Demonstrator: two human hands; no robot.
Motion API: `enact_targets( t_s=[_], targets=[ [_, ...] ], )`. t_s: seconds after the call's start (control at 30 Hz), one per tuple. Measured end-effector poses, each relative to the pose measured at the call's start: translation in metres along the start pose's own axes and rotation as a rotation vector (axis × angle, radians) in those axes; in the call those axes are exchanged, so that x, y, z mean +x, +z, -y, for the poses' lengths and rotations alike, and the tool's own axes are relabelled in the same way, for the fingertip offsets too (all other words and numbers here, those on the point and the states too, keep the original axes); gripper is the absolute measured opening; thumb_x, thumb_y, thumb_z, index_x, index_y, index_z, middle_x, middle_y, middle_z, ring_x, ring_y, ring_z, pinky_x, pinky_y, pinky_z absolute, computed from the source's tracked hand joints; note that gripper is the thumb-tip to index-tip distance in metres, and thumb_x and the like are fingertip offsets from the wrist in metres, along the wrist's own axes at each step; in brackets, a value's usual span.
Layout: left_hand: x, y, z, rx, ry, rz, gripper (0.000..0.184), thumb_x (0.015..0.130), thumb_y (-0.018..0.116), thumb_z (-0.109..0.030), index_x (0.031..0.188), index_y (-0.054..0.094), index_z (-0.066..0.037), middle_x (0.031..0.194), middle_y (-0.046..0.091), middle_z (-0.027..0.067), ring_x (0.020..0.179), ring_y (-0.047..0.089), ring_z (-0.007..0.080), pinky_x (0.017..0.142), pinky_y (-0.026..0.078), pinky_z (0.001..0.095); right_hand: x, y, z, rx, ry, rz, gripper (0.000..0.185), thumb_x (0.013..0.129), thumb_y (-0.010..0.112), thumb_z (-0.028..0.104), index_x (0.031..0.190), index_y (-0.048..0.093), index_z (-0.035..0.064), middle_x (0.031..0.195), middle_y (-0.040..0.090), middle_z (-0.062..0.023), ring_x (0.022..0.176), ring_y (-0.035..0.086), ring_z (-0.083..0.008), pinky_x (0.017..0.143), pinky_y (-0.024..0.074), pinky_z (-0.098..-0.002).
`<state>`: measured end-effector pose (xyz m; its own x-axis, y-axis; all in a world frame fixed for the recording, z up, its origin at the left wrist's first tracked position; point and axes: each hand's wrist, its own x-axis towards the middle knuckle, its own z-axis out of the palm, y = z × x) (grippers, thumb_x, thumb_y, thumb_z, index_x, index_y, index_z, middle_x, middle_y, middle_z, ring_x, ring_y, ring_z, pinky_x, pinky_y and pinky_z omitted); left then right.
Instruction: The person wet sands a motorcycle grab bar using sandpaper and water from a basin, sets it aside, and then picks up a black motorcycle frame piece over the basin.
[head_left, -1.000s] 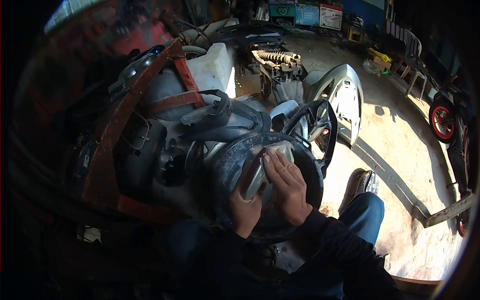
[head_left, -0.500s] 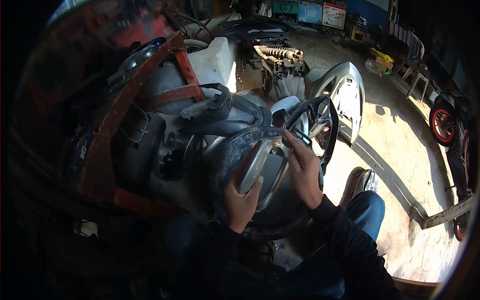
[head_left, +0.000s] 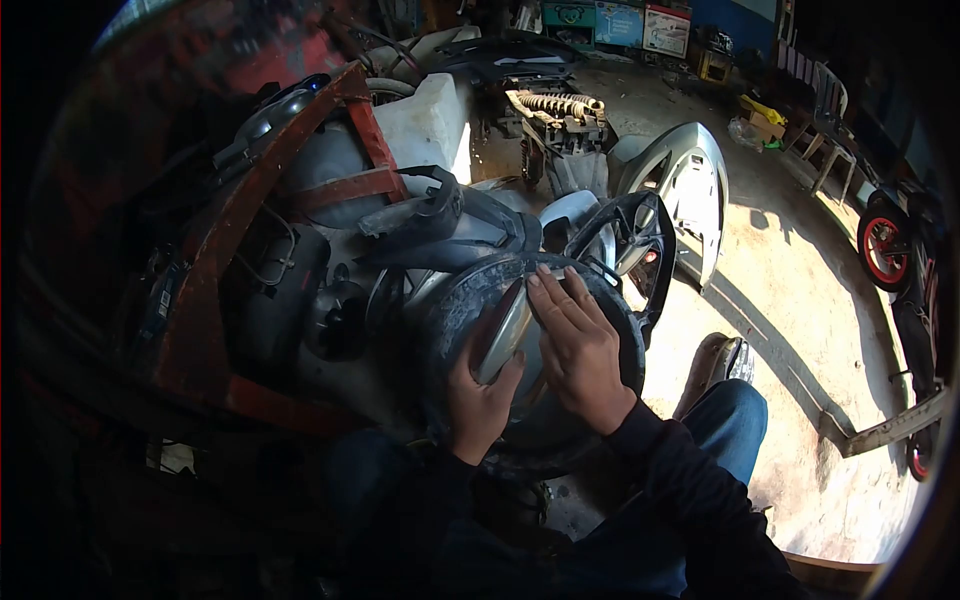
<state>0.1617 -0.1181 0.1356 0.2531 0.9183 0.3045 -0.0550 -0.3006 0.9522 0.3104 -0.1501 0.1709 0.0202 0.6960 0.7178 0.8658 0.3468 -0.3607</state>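
A smooth silver-grey, curved motorcycle cover (head_left: 508,335) is tilted over a round dark basin (head_left: 468,286) in front of me. My left hand (head_left: 478,408) grips the near left side of the cover, thumb on top and fingers behind it. Across its upper right side lies my right hand (head_left: 580,358), fingers stretched out and flat against the surface. Much of the cover is hidden under that hand. Whether anything thin is beneath the fingers, I cannot tell.
Dark plastic fairings (head_left: 455,225) lie just beyond the basin. A silver body panel (head_left: 700,190) stands to the right on the sunlit floor. A rusty red metal frame (head_left: 205,290) rises at left. A motorcycle with a red-rimmed wheel (head_left: 884,250) is far right.
My right hand has shifted left from the cover's far right edge and flattened over its face. The cover appears turned more edge-on. My left hand keeps its grip.
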Motion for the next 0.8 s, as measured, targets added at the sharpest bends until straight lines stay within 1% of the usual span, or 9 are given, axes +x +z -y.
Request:
enact_targets(
  t_s=[0.37,0.43,0.47,0.5,0.57,0.6,0.63,0.7,0.8],
  targets=[
    [-0.002,0.001,0.007,0.126,0.090,-0.046,0.053,0.085,0.069,-0.006,0.135,0.054,0.004,0.124,0.065,0.0136,0.115,0.061,0.0188,0.098,0.047,0.0330,-0.006,0.005,0.005,-0.066,-0.099,0.016,0.060,0.075,0.062,-0.001,0.135,0.057,0.0033,0.139,0.058,-0.0143,0.129,0.049,-0.0481,0.106,0.0438,-0.0477],
    [0.003,-0.001,0.003,0.010,-0.056,-0.014,0.054,0.085,0.069,-0.005,0.136,0.053,0.004,0.126,0.064,0.0141,0.118,0.060,0.0193,0.100,0.046,0.0330,0.005,0.008,-0.005,-0.026,-0.015,0.010,0.055,0.075,0.063,0.000,0.130,0.061,0.0026,0.137,0.059,-0.0143,0.128,0.051,-0.0463,0.105,0.0454,-0.0476],
    [0.005,-0.003,0.007,0.001,-0.026,-0.005,0.054,0.085,0.069,-0.005,0.136,0.053,0.004,0.127,0.064,0.0142,0.117,0.060,0.0190,0.100,0.046,0.0324,0.007,0.005,-0.003,-0.013,-0.005,0.038,0.047,0.082,0.063,0.000,0.129,0.062,0.0015,0.135,0.060,-0.0156,0.125,0.057,-0.0380,0.102,0.0483,-0.0441],
    [0.006,-0.003,0.008,0.002,-0.019,-0.003,0.054,0.085,0.069,-0.005,0.136,0.053,0.004,0.127,0.064,0.0142,0.117,0.060,0.0190,0.100,0.046,0.0324,0.008,0.005,-0.005,-0.014,-0.008,0.031,0.047,0.082,0.063,0.000,0.129,0.062,0.0015,0.135,0.060,-0.0156,0.125,0.057,-0.0380,0.102,0.0483,-0.0441],
    [0.004,-0.004,0.011,-0.003,-0.012,-0.033,0.051,0.085,0.069,-0.005,0.133,0.054,0.005,0.124,0.065,0.0132,0.113,0.061,0.0185,0.098,0.046,0.0318,0.003,0.005,-0.012,0.672,0.426,0.041,0.043,0.095,0.049,-0.002,0.138,0.053,0.0013,0.132,0.062,-0.0127,0.119,0.061,-0.0284,0.103,0.0485,-0.0366],
    [0.005,-0.005,0.010,-0.005,-0.016,-0.036,0.051,0.085,0.069,-0.005,0.133,0.054,0.005,0.124,0.065,0.0132,0.113,0.061,0.0185,0.098,0.046,0.0318,0.011,0.001,-0.010,0.982,0.642,-0.036,0.038,0.102,0.043,0.005,0.137,0.055,0.0019,0.121,0.066,-0.0100,0.109,0.064,-0.0183,0.093,0.0547,-0.0346],
    [0.007,-0.006,0.009,-0.033,-0.029,-0.040,0.050,0.085,0.069,-0.005,0.132,0.055,0.005,0.124,0.065,0.0130,0.112,0.061,0.0187,0.098,0.047,0.0318,0.015,0.001,-0.020,1.224,0.779,-0.069,0.033,0.101,0.046,0.009,0.132,0.058,0.0024,0.116,0.068,-0.0096,0.105,0.066,-0.0182,0.085,0.0580,-0.0393],
    [0.006,-0.006,0.009,-0.067,-0.043,-0.043,0.049,0.085,0.069,-0.005,0.131,0.056,0.005,0.123,0.065,0.0128,0.112,0.061,0.0189,0.098,0.047,0.0318,0.021,-0.010,-0.029,1.479,0.910,0.006,0.028,0.101,0.049,0.013,0.125,0.059,0.0028,0.115,0.068,-0.0088,0.103,0.067,-0.0195,0.082,0.0596,-0.0410],
    [0.009,-0.009,0.010,-0.037,0.011,-0.091,0.040,0.085,0.070,-0.009,0.121,0.062,0.004,0.110,0.068,0.0098,0.099,0.063,0.0146,0.089,0.050,0.0295,0.021,-0.010,-0.037,1.517,1.002,0.045,0.026,0.101,0.051,0.016,0.122,0.059,0.0045,0.114,0.068,-0.0082,0.102,0.067,-0.0200,0.081,0.0605,-0.0408]
  ],
)
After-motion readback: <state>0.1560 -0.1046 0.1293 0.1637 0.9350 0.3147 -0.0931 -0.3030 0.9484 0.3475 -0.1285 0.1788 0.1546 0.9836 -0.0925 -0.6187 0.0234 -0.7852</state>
